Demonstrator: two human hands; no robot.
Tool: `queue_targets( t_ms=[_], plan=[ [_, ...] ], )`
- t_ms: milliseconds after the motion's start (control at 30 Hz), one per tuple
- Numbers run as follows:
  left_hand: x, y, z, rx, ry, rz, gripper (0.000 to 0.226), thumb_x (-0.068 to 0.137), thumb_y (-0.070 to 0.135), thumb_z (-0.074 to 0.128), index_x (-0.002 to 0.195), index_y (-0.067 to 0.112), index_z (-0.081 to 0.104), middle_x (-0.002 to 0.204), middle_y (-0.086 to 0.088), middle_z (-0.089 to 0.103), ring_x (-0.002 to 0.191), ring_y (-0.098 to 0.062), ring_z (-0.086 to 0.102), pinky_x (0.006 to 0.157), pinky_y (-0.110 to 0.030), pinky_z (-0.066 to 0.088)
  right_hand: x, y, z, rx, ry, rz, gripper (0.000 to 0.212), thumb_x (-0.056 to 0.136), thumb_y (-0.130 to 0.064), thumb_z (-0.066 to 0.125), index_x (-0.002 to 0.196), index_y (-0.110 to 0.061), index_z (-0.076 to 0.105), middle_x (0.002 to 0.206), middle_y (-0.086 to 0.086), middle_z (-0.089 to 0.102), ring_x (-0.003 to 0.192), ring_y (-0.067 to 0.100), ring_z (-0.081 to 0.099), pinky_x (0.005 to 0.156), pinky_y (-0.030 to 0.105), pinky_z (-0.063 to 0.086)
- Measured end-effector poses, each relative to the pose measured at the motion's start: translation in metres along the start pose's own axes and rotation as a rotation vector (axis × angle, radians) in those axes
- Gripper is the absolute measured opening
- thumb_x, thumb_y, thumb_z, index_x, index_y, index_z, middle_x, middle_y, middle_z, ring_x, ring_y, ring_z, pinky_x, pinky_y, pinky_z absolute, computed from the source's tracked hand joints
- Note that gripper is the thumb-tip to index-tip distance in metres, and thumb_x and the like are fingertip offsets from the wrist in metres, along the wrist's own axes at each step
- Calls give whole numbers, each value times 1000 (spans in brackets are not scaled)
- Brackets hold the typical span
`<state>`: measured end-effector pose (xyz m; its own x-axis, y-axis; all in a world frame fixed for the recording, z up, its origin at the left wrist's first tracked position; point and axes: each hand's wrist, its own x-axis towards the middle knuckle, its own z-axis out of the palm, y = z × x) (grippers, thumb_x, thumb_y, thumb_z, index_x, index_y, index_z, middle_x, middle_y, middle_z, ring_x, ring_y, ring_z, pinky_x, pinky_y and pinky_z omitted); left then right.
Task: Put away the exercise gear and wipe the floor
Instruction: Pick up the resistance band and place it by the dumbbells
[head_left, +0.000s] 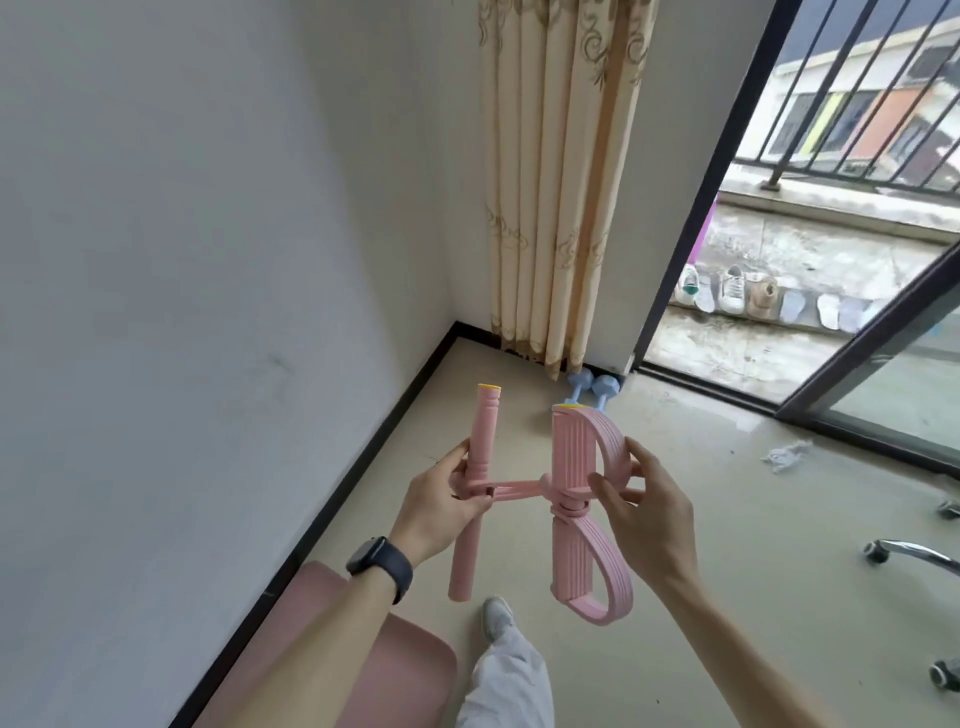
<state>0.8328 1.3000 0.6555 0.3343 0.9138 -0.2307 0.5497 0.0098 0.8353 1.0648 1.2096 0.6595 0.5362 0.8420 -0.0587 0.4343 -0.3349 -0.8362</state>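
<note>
I hold a pink pedal resistance puller (571, 467) in the air in front of me. My left hand (447, 499) grips its round foam handle bar, which stands nearly upright. My right hand (644, 509) pinches the ribbed foot pedal with its strap loops, near the knot of rubber tubes joining both parts. Two light blue dumbbells (597, 389) lie on the floor in the corner, just past the puller. A pink mat (395, 670) lies on the floor by my left forearm. A crumpled white tissue (787, 454) lies on the floor to the right.
A white wall with black skirting runs along the left. A beige curtain (556, 182) hangs in the corner. An open sliding glass door (883, 353) leads onto a balcony with shoes. Chrome office-chair legs with castors (904, 553) stand at the right edge. My leg and shoe (496, 616) are below.
</note>
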Motion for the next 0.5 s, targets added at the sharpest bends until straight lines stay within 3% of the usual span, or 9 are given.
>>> queue_targets(
  t_ms=[267, 500],
  plan=[
    [158, 1, -18, 55, -106, -64, 61, 80, 20, 75, 135, 34, 52, 108, 21, 67, 101, -3, 63, 92, -28, 54, 137, -18, 52, -9, -22, 142, 57, 88, -28, 74, 138, -20, 48, 100, -5, 65, 76, 11, 67, 67, 33, 48],
    [279, -8, -14, 154, -216, -123, 68, 78, 25, 75, 139, 38, 48, 112, 16, 68, 101, -11, 64, 93, -34, 54, 236, -12, 105, 13, -45, 285, 52, 87, -29, 74, 131, -21, 48, 95, -6, 63, 76, 9, 65, 65, 32, 46]
  ],
)
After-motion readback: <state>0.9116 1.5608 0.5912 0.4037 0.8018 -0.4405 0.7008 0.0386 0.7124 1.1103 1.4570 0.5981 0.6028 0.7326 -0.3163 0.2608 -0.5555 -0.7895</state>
